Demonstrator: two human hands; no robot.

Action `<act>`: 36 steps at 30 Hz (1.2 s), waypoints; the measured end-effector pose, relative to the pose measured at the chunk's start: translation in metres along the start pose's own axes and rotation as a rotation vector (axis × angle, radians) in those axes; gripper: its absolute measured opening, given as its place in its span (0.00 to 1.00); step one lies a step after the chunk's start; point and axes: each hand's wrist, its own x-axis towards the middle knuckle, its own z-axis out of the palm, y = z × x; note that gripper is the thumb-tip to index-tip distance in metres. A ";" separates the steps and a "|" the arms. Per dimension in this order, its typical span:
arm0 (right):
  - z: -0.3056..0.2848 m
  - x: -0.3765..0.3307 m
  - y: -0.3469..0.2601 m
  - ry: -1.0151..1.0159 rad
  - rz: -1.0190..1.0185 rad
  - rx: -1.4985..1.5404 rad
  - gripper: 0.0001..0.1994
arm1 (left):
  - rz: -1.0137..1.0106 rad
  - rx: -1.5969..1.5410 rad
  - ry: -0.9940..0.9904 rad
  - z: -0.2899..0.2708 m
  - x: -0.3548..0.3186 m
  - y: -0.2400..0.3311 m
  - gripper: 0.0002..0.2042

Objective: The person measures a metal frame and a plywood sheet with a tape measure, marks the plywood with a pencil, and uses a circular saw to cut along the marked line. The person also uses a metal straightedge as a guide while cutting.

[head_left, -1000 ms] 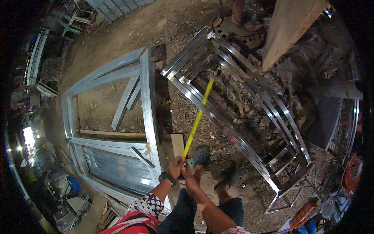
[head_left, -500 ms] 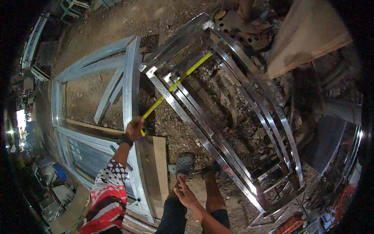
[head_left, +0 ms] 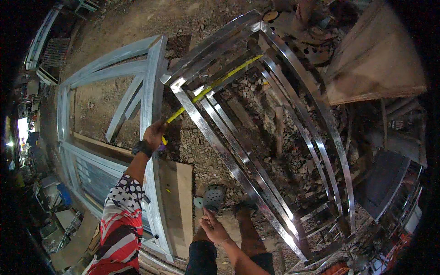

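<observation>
The left hand [head_left: 155, 134] is curled around the near end of the yellow tape measure [head_left: 224, 79], probably to hold its blade straight where it crosses the shiny metal frame [head_left: 220, 149], while the right hand [head_left: 214, 229], fingers loosely spread and gripping nothing visible, hovers above the legs [head_left: 250, 231], apparently unneeded.

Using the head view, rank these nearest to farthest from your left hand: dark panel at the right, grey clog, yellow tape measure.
1. Yellow tape measure: held in the left hand, its blade running up to the right.
2. Grey clog: lower right of that hand, on the ground.
3. Dark panel: far right, beyond the shiny metal frame.
</observation>
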 end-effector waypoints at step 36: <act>-0.031 0.003 -0.062 -0.057 0.171 0.147 0.35 | -0.008 -0.425 0.112 0.022 -0.022 -0.020 0.13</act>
